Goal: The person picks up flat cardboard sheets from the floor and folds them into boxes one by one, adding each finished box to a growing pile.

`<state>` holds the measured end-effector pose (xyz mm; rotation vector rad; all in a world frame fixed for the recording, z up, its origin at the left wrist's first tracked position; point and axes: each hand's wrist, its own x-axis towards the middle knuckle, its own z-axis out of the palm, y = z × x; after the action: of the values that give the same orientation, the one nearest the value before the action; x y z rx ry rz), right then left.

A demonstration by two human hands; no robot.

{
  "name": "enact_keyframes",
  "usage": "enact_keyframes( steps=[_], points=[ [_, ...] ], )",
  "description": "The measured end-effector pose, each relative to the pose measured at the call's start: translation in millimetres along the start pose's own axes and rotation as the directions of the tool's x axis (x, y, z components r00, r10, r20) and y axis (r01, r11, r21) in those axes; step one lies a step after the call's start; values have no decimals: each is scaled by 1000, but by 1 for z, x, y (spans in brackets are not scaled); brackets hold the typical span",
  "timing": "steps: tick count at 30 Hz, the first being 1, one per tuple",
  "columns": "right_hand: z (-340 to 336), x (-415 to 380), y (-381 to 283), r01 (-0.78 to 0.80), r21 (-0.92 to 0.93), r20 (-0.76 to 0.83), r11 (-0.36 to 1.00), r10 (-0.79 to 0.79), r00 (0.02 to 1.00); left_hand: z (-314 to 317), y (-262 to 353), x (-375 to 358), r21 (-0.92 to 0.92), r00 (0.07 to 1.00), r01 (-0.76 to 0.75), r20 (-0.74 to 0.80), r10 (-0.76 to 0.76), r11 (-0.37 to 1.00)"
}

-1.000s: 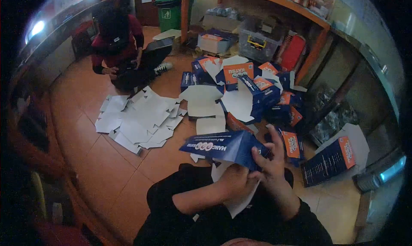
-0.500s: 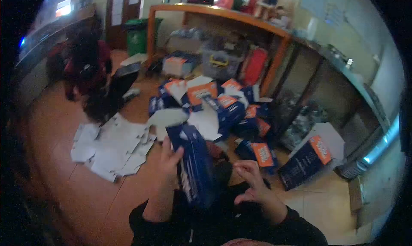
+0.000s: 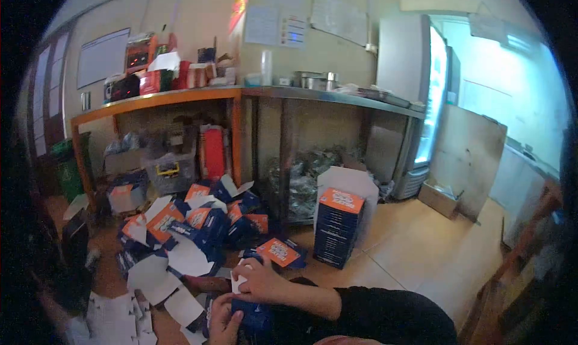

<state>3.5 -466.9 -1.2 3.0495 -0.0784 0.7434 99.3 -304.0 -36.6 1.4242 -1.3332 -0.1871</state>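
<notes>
In front of my lap is a dark blue cardboard box point(image 3: 255, 318), partly hidden by my hands and sleeve. My left hand point(image 3: 221, 321) grips its near left side, fingers bent and thumb against the board. Over the box's upper end, my right hand point(image 3: 262, 280) is closed on a white flap point(image 3: 237, 282). Just beyond lies a blue and orange box point(image 3: 282, 252). Flat white card pieces point(image 3: 114, 318) lie on the floor to the left, with another white sheet point(image 3: 183, 306) nearer my hands.
A heap of blue and orange boxes point(image 3: 165, 220) covers the floor ahead on the left. A stack of flattened-looking boxes point(image 3: 338, 234) stands upright on the right. Behind are an orange-framed table point(image 3: 158, 98), a metal counter point(image 3: 325, 95), a clear bin point(image 3: 171, 175) and a green bin point(image 3: 67, 170).
My view has swung right and up. The box has come down toward my lap, and my right hand, previously apart from it, has closed on its white flap.
</notes>
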Motion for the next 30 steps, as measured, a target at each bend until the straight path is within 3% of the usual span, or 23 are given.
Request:
enact_keyframes(
  steps=[3, 6, 8, 9, 11, 12, 15, 18, 21, 24, 27, 30],
  points=[
    [-13, 1, -8, 44, 70, -17, 997, -43, 999, 23, -29, -5, -49, 999, 36, -25, -38, 998],
    [-27, 0, -9, 177, 95, -28, 980, -175, 984, 29, 26, 3, -559, 985, 135, -14, -172, 818],
    [-25, 0, -7, 220, 121, -71, 968, -213, 975, 24, -24, -5, -595, 946, 293, 293, -138, 749],
    [-23, -1, -5, 244, 134, -93, 961, -233, 968, 23, -41, -8, -591, 894, 374, 435, -108, 714],
    [-27, 3, -1, 151, 327, -260, 933, -65, 963, 6, 0, 0, -178, 839, 466, 401, -368, 867],
    [-30, 5, 2, 118, 421, -328, 899, 30, 944, 0, 14, 4, 45, 808, 498, 338, -482, 866],
    [-35, -2, 21, -18, 794, -106, 608, 167, 980, -2, -2, -10, -53, 884, 468, 35, -467, 882],
    [-25, -4, 25, 73, 720, 35, 691, -141, 989, -19, -35, -9, -41, 914, 351, 233, -333, 935],
    [-54, -4, 0, -256, 830, 368, 496, -142, 919, -11, -15, -12, -376, 891, 451, 238, -386, 809],
    [-49, -1, 3, -212, 779, 409, 590, -221, 885, -1, -20, -14, -230, 887, 463, 122, -446, 856],
    [-25, 0, 12, -299, 803, 395, 515, -85, 915, 2, -43, -20, -214, 939, 344, 84, -333, 914],
    [13, -10, 36, -175, 846, 255, 504, -94, 962, -14, -8, -15, -88, 909, 406, 142, -392, 910]
  ],
)
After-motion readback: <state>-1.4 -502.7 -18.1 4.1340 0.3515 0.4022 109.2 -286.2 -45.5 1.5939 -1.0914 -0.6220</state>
